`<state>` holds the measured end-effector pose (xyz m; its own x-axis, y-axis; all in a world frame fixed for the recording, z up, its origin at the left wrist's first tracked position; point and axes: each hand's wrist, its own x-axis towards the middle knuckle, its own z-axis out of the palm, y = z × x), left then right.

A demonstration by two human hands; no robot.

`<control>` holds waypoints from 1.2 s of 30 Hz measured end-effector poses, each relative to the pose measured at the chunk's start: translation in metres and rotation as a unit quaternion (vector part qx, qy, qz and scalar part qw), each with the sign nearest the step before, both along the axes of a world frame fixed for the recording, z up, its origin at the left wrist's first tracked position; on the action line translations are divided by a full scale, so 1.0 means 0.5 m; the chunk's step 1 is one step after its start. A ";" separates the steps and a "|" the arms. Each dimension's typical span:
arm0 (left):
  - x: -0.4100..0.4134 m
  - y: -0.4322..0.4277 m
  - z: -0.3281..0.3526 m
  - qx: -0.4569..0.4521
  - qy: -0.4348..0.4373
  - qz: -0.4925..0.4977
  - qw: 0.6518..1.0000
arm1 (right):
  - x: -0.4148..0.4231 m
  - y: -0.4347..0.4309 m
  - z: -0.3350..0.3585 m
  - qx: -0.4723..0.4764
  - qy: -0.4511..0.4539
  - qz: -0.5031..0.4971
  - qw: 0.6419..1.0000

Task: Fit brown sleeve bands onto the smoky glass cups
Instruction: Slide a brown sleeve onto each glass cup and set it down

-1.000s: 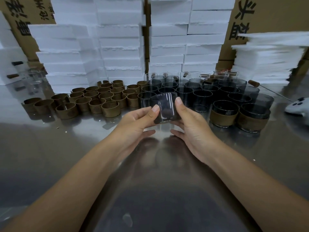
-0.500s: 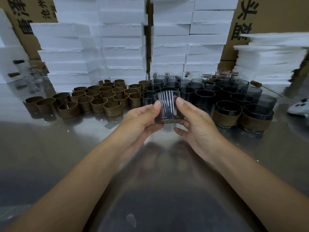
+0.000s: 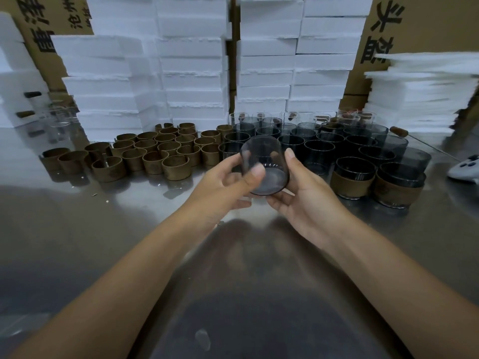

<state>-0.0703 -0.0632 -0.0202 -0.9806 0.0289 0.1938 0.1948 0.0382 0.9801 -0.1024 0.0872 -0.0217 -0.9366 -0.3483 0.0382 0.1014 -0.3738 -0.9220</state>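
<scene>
Brown bands (image 3: 155, 154), foam stacks (image 3: 191, 60) behind cup (image 3: 262, 154)

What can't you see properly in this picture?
Head view:
- White gadget: cut off by the right edge.
- Box lettering: partly hidden behind foam stacks.
- Stamp on brown bands: too small to read.
- Held cup base: partly covered by left hand.

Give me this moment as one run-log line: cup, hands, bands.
smoky glass cup: lifted, tilted, no band | left hand: grips it | right hand: grips it | brown bands: loose on table | banded cups: two, right
</scene>
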 end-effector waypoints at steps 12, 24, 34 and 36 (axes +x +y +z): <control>-0.008 -0.009 -0.003 0.071 -0.044 0.017 0.996 | 0.009 -0.006 -0.005 0.101 0.054 0.021 0.993; -0.010 -0.012 -0.002 0.006 -0.058 -0.006 0.998 | 0.017 -0.012 0.001 0.077 0.029 -0.018 0.996; -0.014 -0.014 -0.010 -0.031 -0.028 0.004 0.999 | 0.019 -0.009 -0.004 0.057 0.048 -0.030 0.997; -0.017 -0.022 -0.007 -0.061 -0.022 0.037 0.997 | 0.016 -0.006 -0.005 0.045 0.042 -0.028 0.998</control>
